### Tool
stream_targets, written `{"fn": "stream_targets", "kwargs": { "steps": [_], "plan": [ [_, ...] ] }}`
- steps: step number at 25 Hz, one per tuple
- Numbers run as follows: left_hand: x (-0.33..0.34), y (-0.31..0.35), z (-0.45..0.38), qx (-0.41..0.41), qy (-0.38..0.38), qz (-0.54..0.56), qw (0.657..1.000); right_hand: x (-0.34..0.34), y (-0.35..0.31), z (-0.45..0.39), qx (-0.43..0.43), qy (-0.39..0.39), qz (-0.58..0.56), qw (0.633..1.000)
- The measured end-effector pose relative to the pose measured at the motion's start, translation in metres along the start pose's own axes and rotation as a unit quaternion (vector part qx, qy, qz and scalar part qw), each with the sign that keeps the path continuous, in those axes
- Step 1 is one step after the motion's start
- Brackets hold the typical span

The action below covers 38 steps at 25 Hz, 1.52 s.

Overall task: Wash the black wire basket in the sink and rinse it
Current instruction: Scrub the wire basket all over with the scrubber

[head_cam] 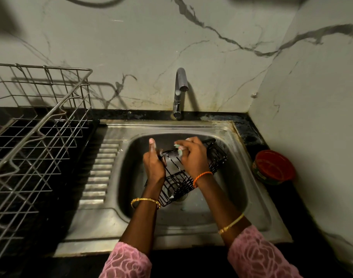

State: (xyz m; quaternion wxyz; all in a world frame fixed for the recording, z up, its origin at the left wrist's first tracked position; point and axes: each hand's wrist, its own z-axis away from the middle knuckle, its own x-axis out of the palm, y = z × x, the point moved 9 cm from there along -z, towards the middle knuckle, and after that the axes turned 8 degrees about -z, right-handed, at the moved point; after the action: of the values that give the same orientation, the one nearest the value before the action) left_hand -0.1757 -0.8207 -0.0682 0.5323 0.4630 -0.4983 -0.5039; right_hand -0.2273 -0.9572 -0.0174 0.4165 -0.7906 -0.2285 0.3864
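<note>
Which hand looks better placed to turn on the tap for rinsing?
Probably the left hand. It only steadies the black wire basket by its left end, while the right hand pinches a small green scrubber. The tap stands behind the sink, not running.

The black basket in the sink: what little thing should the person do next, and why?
Probably keep scrubbing along the wires. The left hand grips the black wire basket over the sink, the right hand holds a scrubber on it, and the tap shows no water.

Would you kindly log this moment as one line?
phase: scrubbing | left hand: grips black wire basket | right hand: holds scrubber | tap: no water visible
</note>
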Motion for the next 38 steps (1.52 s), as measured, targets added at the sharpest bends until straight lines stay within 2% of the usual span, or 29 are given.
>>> {"fn": "stream_targets", "kwargs": {
  "steps": [4,8,11,17,23,26,29,33,38],
  "plan": [
    [-0.002,-0.006,-0.001,-0.034,0.014,-0.002,0.999,-0.027,0.029,-0.021,0.063,0.035,0.034,0.997],
    [-0.007,-0.014,-0.006,-0.035,0.043,-0.017,0.998,0.004,-0.003,0.003,0.003,-0.006,0.006,1.0],
    [-0.01,-0.015,-0.009,-0.007,0.03,-0.038,0.999,0.022,-0.019,0.022,-0.02,-0.055,-0.042,0.997],
    [-0.012,-0.008,-0.01,0.007,0.041,-0.071,0.997,0.003,-0.014,0.039,-0.033,-0.112,-0.022,0.993],
    [-0.014,-0.004,-0.009,0.031,0.042,-0.08,0.995,-0.011,-0.005,0.056,-0.021,-0.111,-0.005,0.994],
    [-0.008,-0.002,-0.006,0.042,0.026,-0.075,0.996,0.005,-0.009,0.033,0.017,-0.085,-0.054,0.995],
    [-0.007,0.003,-0.005,0.055,0.029,-0.067,0.996,0.013,-0.014,0.022,0.008,-0.068,-0.05,0.996],
    [-0.017,-0.004,-0.008,0.036,0.065,-0.054,0.996,-0.006,0.004,0.05,0.031,-0.038,-0.064,0.997],
    [-0.012,-0.004,-0.006,0.053,0.046,-0.066,0.995,-0.031,0.018,0.076,0.058,0.046,-0.114,0.991]
  ]
}}
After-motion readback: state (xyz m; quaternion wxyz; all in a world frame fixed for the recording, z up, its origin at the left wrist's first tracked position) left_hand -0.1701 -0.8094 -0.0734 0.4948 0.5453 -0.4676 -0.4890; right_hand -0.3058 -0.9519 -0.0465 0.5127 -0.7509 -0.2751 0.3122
